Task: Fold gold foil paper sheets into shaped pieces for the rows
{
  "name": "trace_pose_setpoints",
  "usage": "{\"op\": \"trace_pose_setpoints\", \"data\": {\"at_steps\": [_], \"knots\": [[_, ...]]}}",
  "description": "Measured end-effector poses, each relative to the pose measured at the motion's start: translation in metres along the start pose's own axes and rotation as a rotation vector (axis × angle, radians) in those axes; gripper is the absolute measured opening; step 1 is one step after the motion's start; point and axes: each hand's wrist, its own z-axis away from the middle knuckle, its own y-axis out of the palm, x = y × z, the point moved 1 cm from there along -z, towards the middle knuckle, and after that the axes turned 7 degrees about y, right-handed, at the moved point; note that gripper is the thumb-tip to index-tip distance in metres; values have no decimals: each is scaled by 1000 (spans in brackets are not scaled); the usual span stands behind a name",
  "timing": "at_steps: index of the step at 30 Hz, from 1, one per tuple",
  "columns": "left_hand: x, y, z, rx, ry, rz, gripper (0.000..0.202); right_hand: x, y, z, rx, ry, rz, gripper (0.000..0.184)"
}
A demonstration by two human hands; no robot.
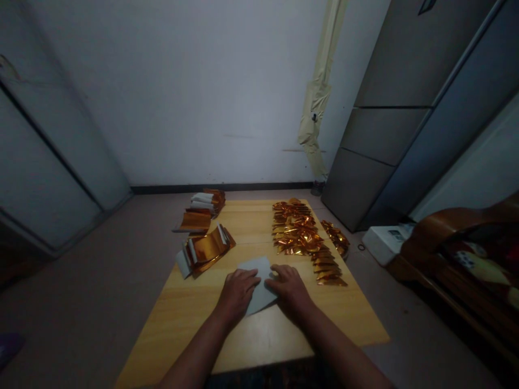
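The surface (344, 319), a light wooden table, stands on the floor (81, 302), with a wall (182, 97) beyond its far end and a grey cabinet (377, 124) beyond its far right corner. A wooden sofa (446, 243) lies further right of the surface. Gold foil strips (295, 232) cover its right half, and foil packets (206, 248) with grey backing sit on its left half. A grey sheet (257, 283) lies near the surface's middle, between the left hand (237, 294) and right hand (290, 289). Both hands rest on the sheet with their fingers (253, 281) open and flat, gripping nothing.
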Motion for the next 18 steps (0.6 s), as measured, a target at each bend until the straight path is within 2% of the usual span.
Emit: {"op": "trace_pose_setpoints", "data": {"at_steps": [2,4,8,12,15,18], "knots": [[3,-1,2,-6,21,43,33,-1,-2,-2,-9,-81,-101,24],[6,-3,3,-24,44,106,32,0,-5,-4,39,-83,-237,23],[11,-8,3,-96,-22,268,29,8,-10,-15,109,100,-438,24],[17,-12,3,-217,-171,400,29,16,-3,-24,40,272,-613,23],[19,-15,8,-236,-261,466,31,18,5,-26,-30,373,-616,19],[14,-22,15,-151,-227,380,32,16,8,-22,-32,371,-508,16]]}}
